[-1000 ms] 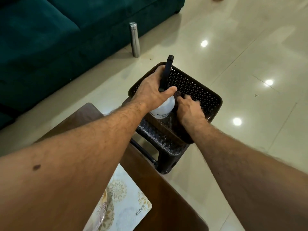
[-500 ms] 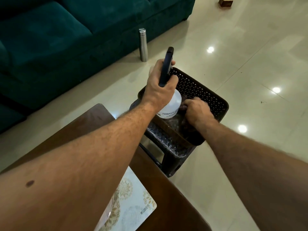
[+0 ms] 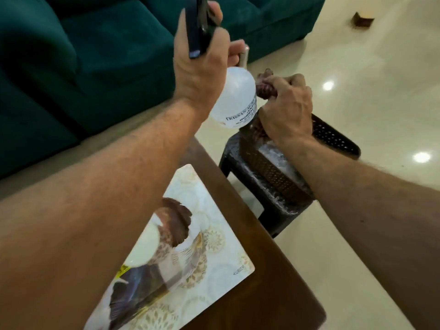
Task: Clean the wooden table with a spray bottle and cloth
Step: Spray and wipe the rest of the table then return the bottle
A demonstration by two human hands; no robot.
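The left hand is closed around the dark blue trigger head of the spray bottle, which hangs in the air with its white rounded body tilted down toward five o'clock, a printed label showing near its base. Just beside it, at three o'clock from the bottle, the right hand is clenched on a dark maroon cloth, a bunch of which pokes out above the knuckles (how much of the cloth trails below the fist is hard to tell). Both hands sit above a dark perforated basket, which rests on a low black stool standing on the glossy cream floor. The stool is just beside the far right edge of the wooden desk, whose brown top fills the lower middle of the view. On the desk lies a pale placemat with gold floral motifs and the word KUBER near one corner; a clear glass object stands on it, partly hidden by the left forearm. At eleven o'clock a teal sofa runs along the floor, and a metal flask stands by it, mostly covered by the left hand's fingers. Far off at one o'clock a small brown block sits on the floor.
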